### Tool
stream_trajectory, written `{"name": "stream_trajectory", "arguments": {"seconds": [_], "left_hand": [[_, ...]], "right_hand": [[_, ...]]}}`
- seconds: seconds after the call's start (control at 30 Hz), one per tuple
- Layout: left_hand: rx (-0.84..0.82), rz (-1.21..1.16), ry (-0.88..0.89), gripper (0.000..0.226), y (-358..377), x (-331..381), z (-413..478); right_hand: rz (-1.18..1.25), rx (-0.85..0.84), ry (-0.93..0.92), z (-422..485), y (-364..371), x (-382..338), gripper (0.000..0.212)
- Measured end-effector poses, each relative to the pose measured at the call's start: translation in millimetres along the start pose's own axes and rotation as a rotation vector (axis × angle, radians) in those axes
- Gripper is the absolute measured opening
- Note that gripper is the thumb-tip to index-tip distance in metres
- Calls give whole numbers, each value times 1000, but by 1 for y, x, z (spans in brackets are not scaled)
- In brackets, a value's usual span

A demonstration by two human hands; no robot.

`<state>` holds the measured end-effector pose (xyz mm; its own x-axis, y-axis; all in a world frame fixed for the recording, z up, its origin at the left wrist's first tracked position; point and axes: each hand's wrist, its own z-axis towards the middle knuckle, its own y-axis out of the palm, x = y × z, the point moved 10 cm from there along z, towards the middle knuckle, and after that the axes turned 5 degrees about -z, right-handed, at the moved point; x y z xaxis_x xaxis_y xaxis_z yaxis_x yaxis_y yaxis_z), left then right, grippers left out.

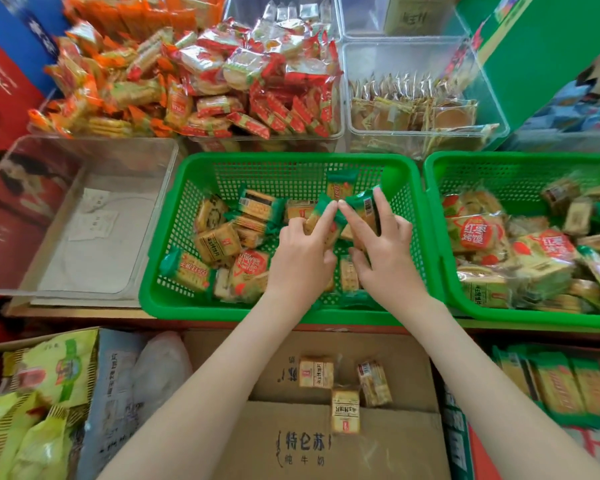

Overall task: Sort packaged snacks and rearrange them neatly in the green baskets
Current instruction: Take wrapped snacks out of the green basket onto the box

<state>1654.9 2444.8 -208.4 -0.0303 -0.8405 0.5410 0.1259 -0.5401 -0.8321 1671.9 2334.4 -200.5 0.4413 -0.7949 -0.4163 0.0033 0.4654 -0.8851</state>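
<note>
Both my hands reach into the middle green basket (194, 168). My left hand (302, 258) pinches a green-and-yellow snack packet (321, 213) by its edge. My right hand (383, 244) grips another green-and-yellow snack packet (364, 206), thumb and fingers curled round it. The two packets touch above the basket's right half. Several yellow biscuit packets (219, 240) and a red-labelled packet (252, 268) lie loose in the basket's left half. A second green basket (440, 216) on the right holds several mixed packets (478, 237).
An empty clear bin (84, 216) stands left of the middle basket. Behind are clear bins heaped with orange and red packets (201, 81) and brown packets (413, 105). Three yellow packets (343, 393) lie on a cardboard box (291, 445) below. Green bags (49, 393) sit lower left.
</note>
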Motion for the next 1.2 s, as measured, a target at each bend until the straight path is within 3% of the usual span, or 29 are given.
{"name": "stream_trajectory", "arguments": {"seconds": [0.27,0.47,0.6,0.77,0.9,1.1,1.2], "left_hand": [[133,-119,111,72,4,85,-59],[-87,-287,209,72,82,158,-127],[-321,-403,-17,71,160,178,-148],[-430,-327,-206,71,237,195,-145],[-472,-218,-239,73,282,206,-133],[-480,47,-257,75,304,208,-123],[-418,103,-164,75,296,216,-123]], "right_hand": [[-2,203,23,-76,-83,54,66],[37,232,160,-172,-108,130,68],[55,184,262,-235,-105,185,76],[-25,90,528,-291,-95,274,86],[-43,-29,738,-316,-80,339,75],[-62,-315,717,-310,-39,368,63],[-68,-313,713,-312,-43,368,59]]}}
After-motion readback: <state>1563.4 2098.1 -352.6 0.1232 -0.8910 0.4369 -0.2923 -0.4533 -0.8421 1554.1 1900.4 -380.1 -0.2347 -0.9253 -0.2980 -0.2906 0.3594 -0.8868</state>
